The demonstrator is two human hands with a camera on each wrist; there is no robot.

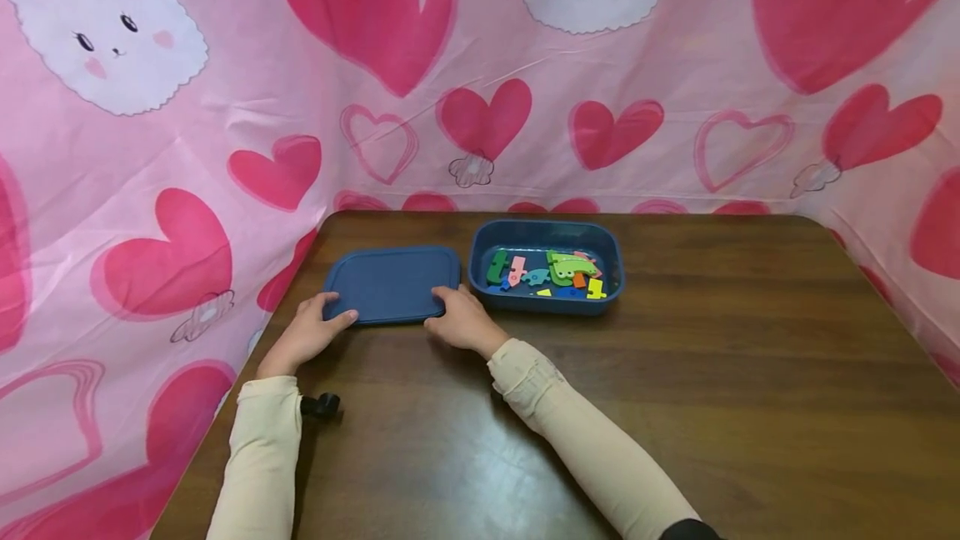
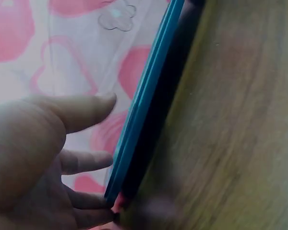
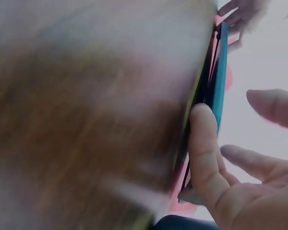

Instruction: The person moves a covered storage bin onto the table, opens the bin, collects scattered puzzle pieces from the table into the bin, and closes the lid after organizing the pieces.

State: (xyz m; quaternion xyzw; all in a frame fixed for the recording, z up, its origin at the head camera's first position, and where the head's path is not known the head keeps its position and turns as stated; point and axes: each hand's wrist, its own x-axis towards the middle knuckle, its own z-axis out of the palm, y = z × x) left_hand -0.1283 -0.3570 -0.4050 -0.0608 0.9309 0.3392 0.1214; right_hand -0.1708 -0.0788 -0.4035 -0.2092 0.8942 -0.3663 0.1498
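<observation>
A dark blue rectangular lid [image 1: 390, 283] lies at the far left of the wooden table, top face up. My left hand [image 1: 303, 336] is at its left end, thumb and fingers spread. In the left wrist view that hand's lower fingertips meet the end of the lid [image 2: 144, 103], with the thumb apart from it. My right hand [image 1: 463, 322] is at the lid's near right corner. In the right wrist view one finger [image 3: 203, 139] lies along the lid's edge, while another stays clear above. A dark gap shows under the lid.
Right of the lid stands an open dark blue box [image 1: 547, 303] with several colourful puzzle-like pieces, among them a green crocodile shape [image 1: 576, 268]. A black strap-like part [image 1: 322, 407] sticks out beside the left sleeve. Pink heart-patterned cloth [image 1: 615, 65] hangs around the table [image 1: 720, 390].
</observation>
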